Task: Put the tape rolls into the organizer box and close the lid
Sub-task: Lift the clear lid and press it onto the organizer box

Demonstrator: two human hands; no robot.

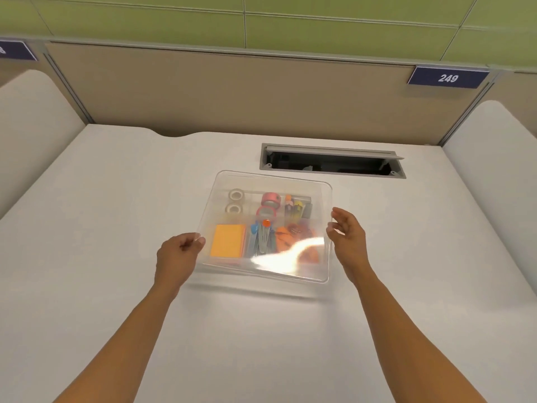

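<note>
clear lid [270, 181] over organizer box [325, 279], 4 tape rolls [236, 195] inside

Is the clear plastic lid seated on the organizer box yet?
Cannot tell: clear plastic lid covers the organizer box, left hand gripping its edge.

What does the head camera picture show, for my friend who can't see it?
Two bare hands, left hand and right hand, hold a clear lid over an organizer box on a white desk. Inside are white tape rolls, pink tape rolls and an orange notepad.
</note>
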